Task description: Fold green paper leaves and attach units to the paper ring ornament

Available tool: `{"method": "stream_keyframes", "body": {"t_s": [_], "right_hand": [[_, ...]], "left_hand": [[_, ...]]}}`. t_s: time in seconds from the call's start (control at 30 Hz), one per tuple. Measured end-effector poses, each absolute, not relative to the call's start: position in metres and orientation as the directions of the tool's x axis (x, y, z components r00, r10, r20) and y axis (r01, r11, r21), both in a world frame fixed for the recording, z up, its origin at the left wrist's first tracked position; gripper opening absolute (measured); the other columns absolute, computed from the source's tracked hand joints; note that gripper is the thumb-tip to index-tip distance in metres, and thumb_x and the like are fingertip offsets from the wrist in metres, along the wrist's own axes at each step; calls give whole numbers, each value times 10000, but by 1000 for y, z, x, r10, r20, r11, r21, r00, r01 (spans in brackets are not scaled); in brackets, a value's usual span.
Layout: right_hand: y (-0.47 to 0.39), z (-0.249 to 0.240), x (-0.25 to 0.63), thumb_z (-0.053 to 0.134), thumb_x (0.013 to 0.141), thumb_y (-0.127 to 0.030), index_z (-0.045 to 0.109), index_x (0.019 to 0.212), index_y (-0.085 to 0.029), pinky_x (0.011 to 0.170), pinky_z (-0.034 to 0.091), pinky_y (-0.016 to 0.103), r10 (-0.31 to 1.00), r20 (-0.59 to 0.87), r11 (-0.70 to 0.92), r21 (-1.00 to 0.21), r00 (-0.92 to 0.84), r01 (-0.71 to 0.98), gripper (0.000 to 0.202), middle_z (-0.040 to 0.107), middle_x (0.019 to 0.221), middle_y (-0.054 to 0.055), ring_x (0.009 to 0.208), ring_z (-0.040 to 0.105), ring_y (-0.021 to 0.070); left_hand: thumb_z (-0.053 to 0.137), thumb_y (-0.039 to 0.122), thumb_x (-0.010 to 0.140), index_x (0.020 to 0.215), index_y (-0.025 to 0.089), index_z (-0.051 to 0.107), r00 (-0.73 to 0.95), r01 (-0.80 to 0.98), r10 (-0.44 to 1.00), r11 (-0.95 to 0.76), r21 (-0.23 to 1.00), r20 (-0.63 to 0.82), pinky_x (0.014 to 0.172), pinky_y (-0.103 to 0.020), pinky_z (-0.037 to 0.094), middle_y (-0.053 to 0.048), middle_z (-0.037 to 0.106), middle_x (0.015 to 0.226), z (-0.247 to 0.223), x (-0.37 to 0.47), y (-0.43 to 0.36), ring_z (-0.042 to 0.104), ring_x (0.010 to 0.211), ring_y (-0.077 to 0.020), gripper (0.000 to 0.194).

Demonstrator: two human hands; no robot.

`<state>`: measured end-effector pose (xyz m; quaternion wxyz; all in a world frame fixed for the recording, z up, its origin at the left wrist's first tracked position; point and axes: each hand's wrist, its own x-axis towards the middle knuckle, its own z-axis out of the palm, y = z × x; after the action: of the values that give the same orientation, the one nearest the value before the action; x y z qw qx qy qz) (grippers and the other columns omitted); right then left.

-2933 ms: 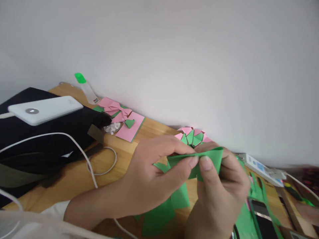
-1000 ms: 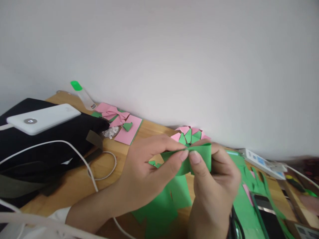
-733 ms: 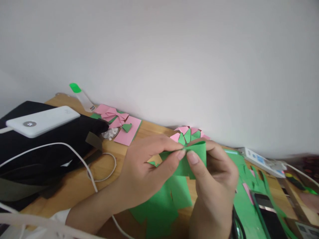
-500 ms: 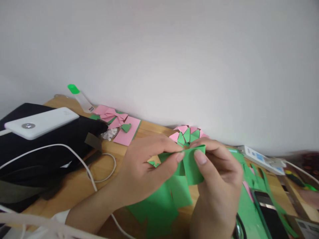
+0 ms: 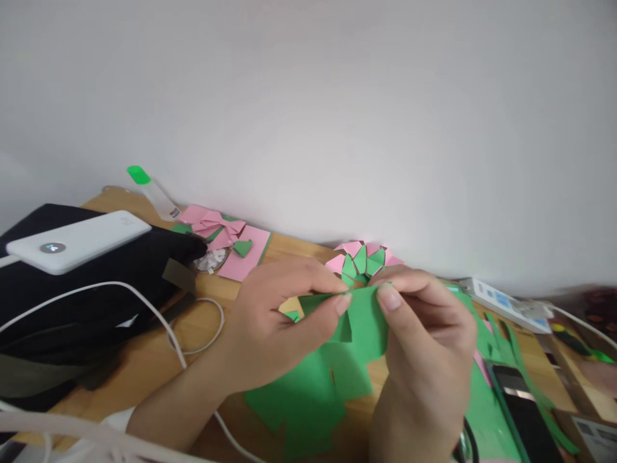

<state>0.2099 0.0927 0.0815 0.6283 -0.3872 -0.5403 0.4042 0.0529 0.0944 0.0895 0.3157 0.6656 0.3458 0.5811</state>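
Note:
A small folded piece of green paper (image 5: 367, 321) is held up between both hands above the table. My left hand (image 5: 284, 321) pinches its left part between thumb and index finger. The thumb and fingers of my right hand (image 5: 424, 334) grip its upper right corner. Below the hands, larger green sheets (image 5: 308, 399) lie on the wooden table. Just behind them, near the wall, stands a fan-like piece of pink and green folded paper (image 5: 361, 258).
Pink and green folded papers (image 5: 212, 222), a glue bottle (image 5: 153, 193) and a white power bank (image 5: 80, 241) on black cloth are at left. A phone (image 5: 523, 405), power strip (image 5: 506, 305) and green scraps are at right. White cables cross the left side.
My right thumb has moved up to the top corner of the green paper. The paper now hangs flatter, and my right hand has shifted slightly right.

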Motion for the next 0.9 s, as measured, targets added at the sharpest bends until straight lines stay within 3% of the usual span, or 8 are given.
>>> {"method": "stream_keyframes", "body": {"t_s": [0.17,0.57,0.9], "right_hand": [[91,83,206,699,843,-175,714,830,-265,647,499,257,915,386,394,-917,115,-58,93,675,744,-34,717,618,119],[85,87,194,670,858,-160,696,836,-260,629,478,264,877,460,454,-888,136,77,106,647,726,-26,683,599,126],[87,87,200,667,843,-121,686,826,-236,671,472,269,865,492,486,-870,101,82,118,645,750,-21,732,598,129]], "left_hand": [[626,111,822,737,211,640,70,97,833,-553,828,548,554,-260,467,6,659,653,90,54,95,592,594,-131,132],[650,119,815,751,212,648,106,121,851,-525,843,515,579,-237,493,20,693,686,96,55,95,621,616,-124,113],[656,137,833,722,200,673,105,119,865,-501,857,491,538,-225,474,19,688,654,95,54,94,620,581,-119,129]]}}
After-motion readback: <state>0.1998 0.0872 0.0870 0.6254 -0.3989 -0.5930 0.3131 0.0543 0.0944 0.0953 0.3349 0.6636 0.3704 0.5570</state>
